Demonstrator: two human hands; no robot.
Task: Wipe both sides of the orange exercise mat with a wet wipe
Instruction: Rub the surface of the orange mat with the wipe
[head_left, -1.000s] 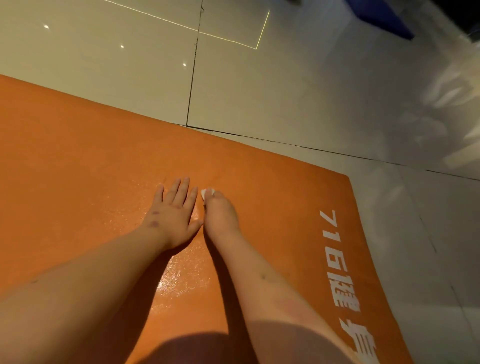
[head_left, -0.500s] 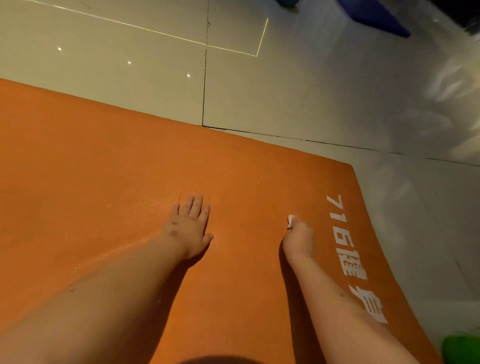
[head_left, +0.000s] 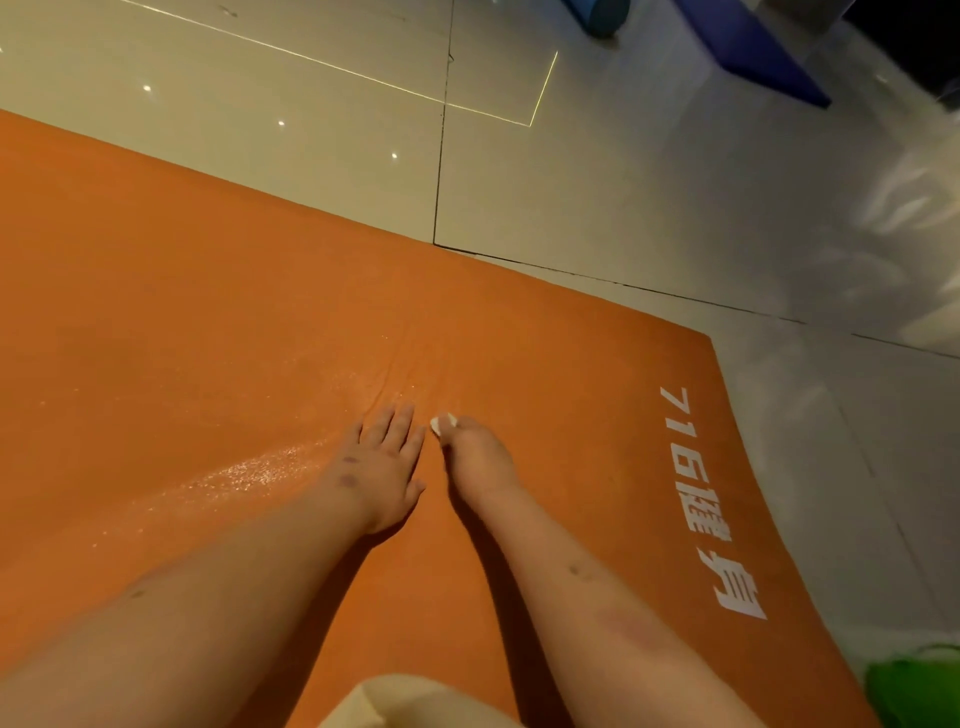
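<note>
The orange exercise mat (head_left: 218, 322) lies flat on the tiled floor and fills most of the view, with white print (head_left: 701, 493) near its right end. My left hand (head_left: 387, 467) rests palm down on the mat, fingers straight. Right beside it, my right hand (head_left: 475, 460) presses a small white wet wipe (head_left: 442, 423) against the mat, fingers curled around it; only the tip of the wipe shows. A wet, glistening streak (head_left: 249, 473) lies on the mat to the left of my left hand.
Glossy grey floor tiles (head_left: 597, 208) surround the mat's far and right edges. A blue mat (head_left: 753, 47) lies at the top right. A green object (head_left: 919, 691) sits at the bottom right corner beside the mat. Pale fabric (head_left: 415, 701) shows at the bottom edge.
My right hand swept the wipe right toward the white print, then back left, and now sits beside my left hand again. My left hand stayed flat on the mat.
</note>
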